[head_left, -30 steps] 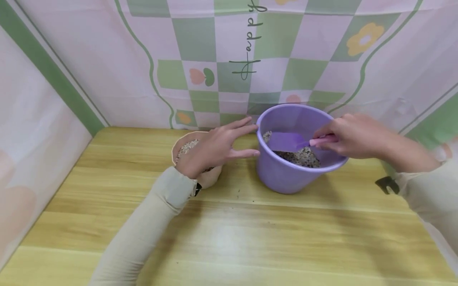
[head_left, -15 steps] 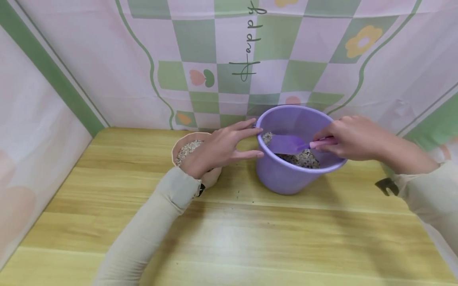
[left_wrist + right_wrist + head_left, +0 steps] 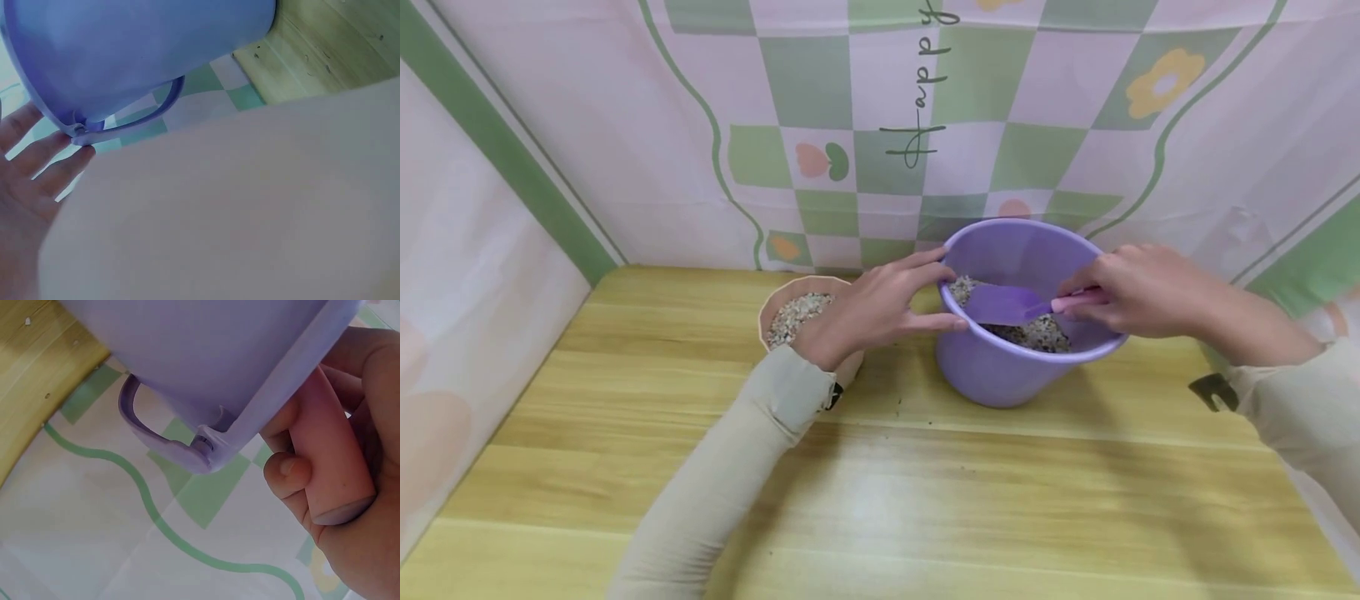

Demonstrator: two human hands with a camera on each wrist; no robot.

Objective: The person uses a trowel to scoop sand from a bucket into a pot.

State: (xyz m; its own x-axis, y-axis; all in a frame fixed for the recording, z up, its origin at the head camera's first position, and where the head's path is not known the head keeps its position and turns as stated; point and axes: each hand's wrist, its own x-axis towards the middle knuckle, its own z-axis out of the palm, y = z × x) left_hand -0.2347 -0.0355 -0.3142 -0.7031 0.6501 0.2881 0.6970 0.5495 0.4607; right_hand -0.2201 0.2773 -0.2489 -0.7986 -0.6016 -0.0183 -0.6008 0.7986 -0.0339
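Note:
In the head view a purple bucket (image 3: 992, 379) stands at the back of the table, with greyish grit (image 3: 1043, 333) on its bottom. My right hand (image 3: 1153, 292) reaches over the bucket's right rim and grips a small shovel (image 3: 1003, 305) by its pink handle. The shovel's purple blade lies over the grit inside the bucket. In the right wrist view my fingers curl round the handle (image 3: 331, 456). My left hand (image 3: 883, 307) has its fingers spread, the tips at the bucket's left rim. The left wrist view shows those fingers (image 3: 62, 172) beside the rim and the lowered bucket handle (image 3: 140, 122).
A peach bowl-like pot (image 3: 771, 308) holding pale grit (image 3: 799, 317) stands left of the bucket, partly behind my left wrist. The wooden table (image 3: 880, 500) has a few dark specks in front of the bucket. A checked cloth (image 3: 891, 83) hangs close behind.
My left hand has moved right, from beside the bucket to its rim. The shovel's blade has shifted slightly and tilted inside the bucket, still in my right hand.

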